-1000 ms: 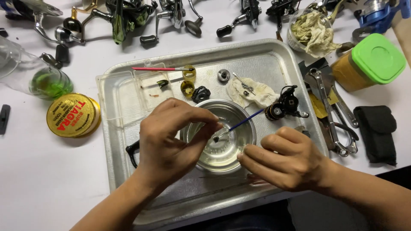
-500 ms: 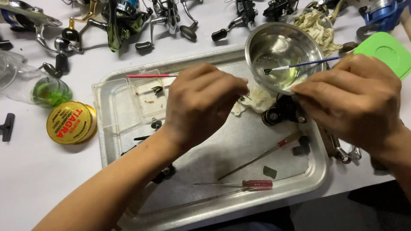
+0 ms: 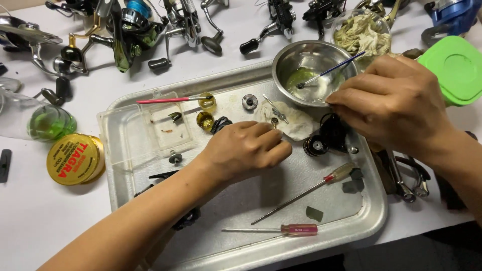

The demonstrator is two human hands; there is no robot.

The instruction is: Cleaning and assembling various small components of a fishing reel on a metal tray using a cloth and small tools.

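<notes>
Metal tray (image 3: 369,221), brush (image 3: 329,71) between right hand (image 3: 396,103) fingers, tip in steel bowl (image 3: 288,55)

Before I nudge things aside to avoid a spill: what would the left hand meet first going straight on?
Probably the white rag just past the left hand, then the steel bowl; depth is unclear.

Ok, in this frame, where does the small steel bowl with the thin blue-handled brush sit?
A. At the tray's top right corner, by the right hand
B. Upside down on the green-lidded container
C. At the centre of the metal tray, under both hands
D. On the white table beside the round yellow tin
A: the steel bowl sits at the top right corner of the metal tray, with the blue-handled brush in it and the right hand at its rim.
</notes>
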